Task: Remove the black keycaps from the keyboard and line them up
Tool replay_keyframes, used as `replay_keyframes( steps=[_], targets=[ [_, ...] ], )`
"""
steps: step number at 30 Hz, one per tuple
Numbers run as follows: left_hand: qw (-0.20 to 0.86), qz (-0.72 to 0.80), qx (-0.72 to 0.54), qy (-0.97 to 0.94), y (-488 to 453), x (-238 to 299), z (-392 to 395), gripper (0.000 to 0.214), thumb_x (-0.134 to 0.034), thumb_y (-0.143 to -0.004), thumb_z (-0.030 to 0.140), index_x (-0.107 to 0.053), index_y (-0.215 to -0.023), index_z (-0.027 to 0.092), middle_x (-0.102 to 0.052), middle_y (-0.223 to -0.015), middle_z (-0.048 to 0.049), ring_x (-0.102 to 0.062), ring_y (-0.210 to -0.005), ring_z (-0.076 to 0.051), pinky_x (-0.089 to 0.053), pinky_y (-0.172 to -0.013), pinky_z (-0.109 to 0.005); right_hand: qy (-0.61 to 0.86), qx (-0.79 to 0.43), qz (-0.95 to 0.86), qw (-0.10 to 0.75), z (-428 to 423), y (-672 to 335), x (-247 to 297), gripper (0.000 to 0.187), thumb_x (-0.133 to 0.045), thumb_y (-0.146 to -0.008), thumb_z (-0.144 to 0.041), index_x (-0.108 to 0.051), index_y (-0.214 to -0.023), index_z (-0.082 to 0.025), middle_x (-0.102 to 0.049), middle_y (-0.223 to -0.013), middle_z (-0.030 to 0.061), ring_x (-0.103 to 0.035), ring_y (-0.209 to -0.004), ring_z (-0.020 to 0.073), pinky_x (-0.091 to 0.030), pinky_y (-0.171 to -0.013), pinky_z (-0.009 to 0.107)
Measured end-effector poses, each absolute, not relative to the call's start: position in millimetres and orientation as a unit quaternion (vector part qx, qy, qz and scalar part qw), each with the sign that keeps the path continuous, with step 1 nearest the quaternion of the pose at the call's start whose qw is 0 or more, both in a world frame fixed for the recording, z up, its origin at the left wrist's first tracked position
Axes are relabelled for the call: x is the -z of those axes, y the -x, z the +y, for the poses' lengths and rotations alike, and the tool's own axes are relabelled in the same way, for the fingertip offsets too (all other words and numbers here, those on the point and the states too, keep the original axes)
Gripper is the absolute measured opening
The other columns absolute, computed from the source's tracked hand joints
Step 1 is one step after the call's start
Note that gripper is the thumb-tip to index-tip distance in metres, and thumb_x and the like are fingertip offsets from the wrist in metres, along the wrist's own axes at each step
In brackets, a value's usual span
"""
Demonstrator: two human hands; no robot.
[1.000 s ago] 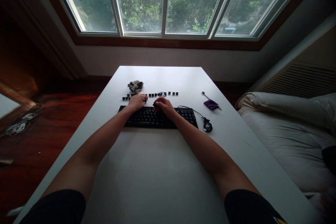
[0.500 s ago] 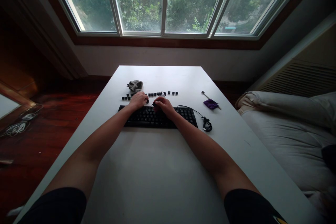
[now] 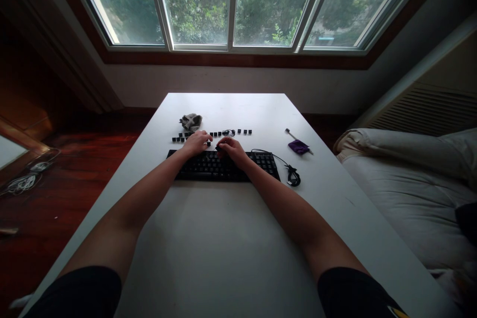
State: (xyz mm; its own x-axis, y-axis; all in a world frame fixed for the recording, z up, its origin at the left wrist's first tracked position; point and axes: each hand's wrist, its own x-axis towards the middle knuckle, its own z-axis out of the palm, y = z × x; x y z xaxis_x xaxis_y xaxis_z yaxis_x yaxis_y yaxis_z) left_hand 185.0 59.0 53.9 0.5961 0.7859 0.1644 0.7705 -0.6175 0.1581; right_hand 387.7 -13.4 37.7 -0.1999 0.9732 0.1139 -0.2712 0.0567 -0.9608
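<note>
Grip of the right hand [image 3: 231, 150] is pinched on a small dark piece [image 3: 218, 148] above the upper middle of the black keyboard [image 3: 212, 166]. Beside it, the left hand [image 3: 196, 143] bends over the keyboard's far edge, its fingers at a black keycap [image 3: 208, 143]; whether that grip holds the cap or only touches it, I cannot tell. The keyboard lies crosswise on the white counter [image 3: 223, 238]. Beyond it, loose keycaps [image 3: 245, 131] stand in broken rows, partly hidden by the left hand, with a small wiry object [image 3: 228, 132] among them. Farther back lies a crumpled grey cloth [image 3: 191, 121]. Right of the keyboard are a coiled cable [image 3: 293, 177] and a purple cloth [image 3: 298, 146] with a thin-handled brush [image 3: 292, 134].
</note>
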Motion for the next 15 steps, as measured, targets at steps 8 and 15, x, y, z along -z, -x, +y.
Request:
replay_keyframes(
  steps=[8, 15],
  targets=[
    [0.043, 0.426, -0.091, -0.899, -189.1, -57.3, 56.9, 0.022, -0.062, -0.085, 0.022, -0.076, -0.102, 0.023, -0.07, -0.102, -0.0059, -0.062, -0.099, -0.023, -0.048, -0.092, -0.034, 0.357, -0.588, -0.505, 0.522, -14.1, -387.4, -39.4, 0.026, -0.076, -0.073, -0.038, -0.063, -0.085, -0.019, -0.067, -0.066, -0.0026, -0.069, -0.057, 0.0163, -0.058, -0.054, 0.028],
    [0.087, 0.433, -0.099, -0.892, -191.3, -61.4, 55.5, 0.028, -0.061, -0.082, 0.022, -0.074, -0.107, 0.025, -0.073, -0.101, -0.0024, -0.065, -0.091, -0.02, -0.048, -0.08, -0.029, 0.361, -0.583, -0.486, 0.542, -13.3, -389.2, -39.9, 0.024, -0.074, -0.073, -0.037, -0.063, -0.086, -0.019, -0.066, -0.067, -0.0028, -0.066, -0.055, 0.0154, -0.056, -0.051, 0.027]
  ],
)
